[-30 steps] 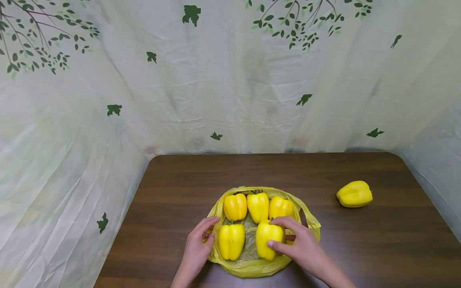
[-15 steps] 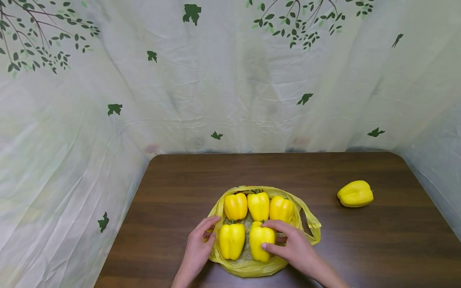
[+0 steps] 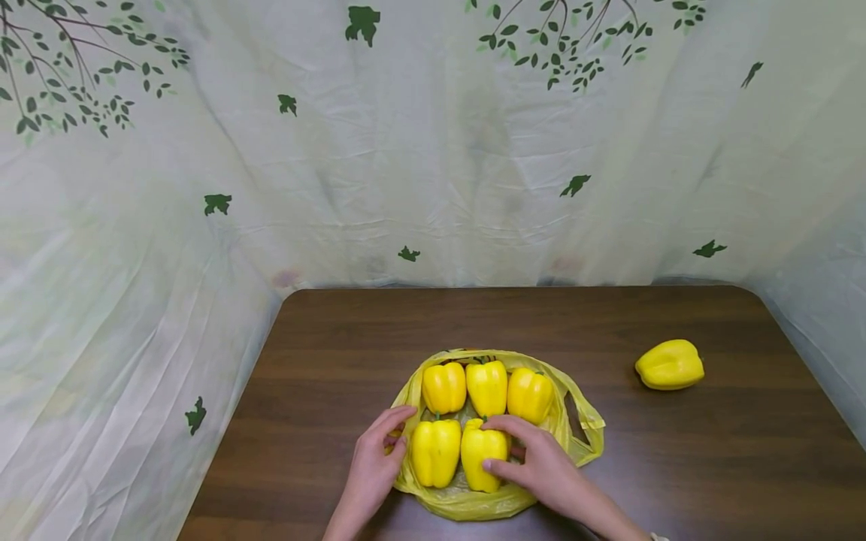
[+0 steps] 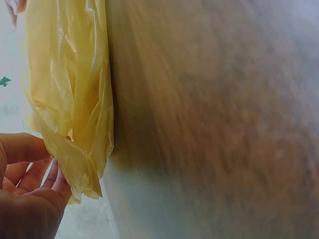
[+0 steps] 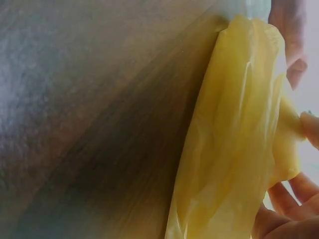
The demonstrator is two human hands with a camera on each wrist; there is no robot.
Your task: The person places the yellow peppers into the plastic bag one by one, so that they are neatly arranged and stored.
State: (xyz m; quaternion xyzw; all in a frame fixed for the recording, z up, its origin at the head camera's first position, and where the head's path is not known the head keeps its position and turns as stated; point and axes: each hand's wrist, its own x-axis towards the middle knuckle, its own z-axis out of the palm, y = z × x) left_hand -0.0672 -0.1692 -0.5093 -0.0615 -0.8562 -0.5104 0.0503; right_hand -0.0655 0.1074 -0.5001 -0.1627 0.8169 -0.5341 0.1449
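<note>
A yellow plastic bag [image 3: 473,509] lies with its mouth spread wide, holding several yellow bell peppers. Three sit along the back: left [image 3: 443,389], middle [image 3: 486,387] and right [image 3: 530,396]. At the front left is another bell pepper [image 3: 435,454]. Beside it, close against its right side, my right hand [image 3: 544,467] grips a bell pepper [image 3: 479,460] between thumb and fingers. My left hand [image 3: 376,457] holds the bag's left edge; in the left wrist view its thumb and fingers pinch the crumpled plastic [image 4: 75,159]. The right wrist view shows the gripped pepper [image 5: 286,142] above the bag's rim.
One more yellow bell pepper [image 3: 670,364] lies on its side at the right of the dark wooden table [image 3: 338,330]. A pale cloth backdrop [image 3: 440,150] with a leaf print hangs behind and beside the table. The bag's handle loop [image 3: 595,422] sticks out at the right.
My right hand has moved left with its bell pepper, bringing it up beside the front-left one. The left hand stays at the bag's edge.
</note>
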